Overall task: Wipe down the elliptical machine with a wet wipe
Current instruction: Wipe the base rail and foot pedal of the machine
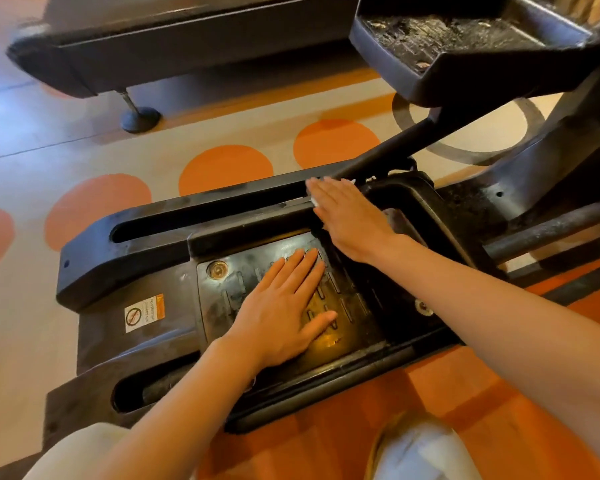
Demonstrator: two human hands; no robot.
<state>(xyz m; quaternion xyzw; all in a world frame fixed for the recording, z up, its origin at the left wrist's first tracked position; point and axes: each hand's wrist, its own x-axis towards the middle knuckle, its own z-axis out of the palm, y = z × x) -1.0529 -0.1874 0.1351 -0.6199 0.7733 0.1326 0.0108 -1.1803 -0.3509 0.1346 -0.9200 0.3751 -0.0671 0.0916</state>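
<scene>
Head view: warning sticker (pixel 144 312) text unreadable; wet wipe (pixel 314 201) is pressed flat beneath straight right hand (pixel 350 220) fingers on elliptical pedal (pixel 343 306) rim, left hand (pixel 284 310) laid flat, holding nothing.

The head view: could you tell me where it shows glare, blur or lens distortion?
Head view: warm glare on the foot pedal beside the left hand; slight motion blur at the right hand and the wipe under it; wide-angle bending of the machine's frame towards the edges.
</scene>
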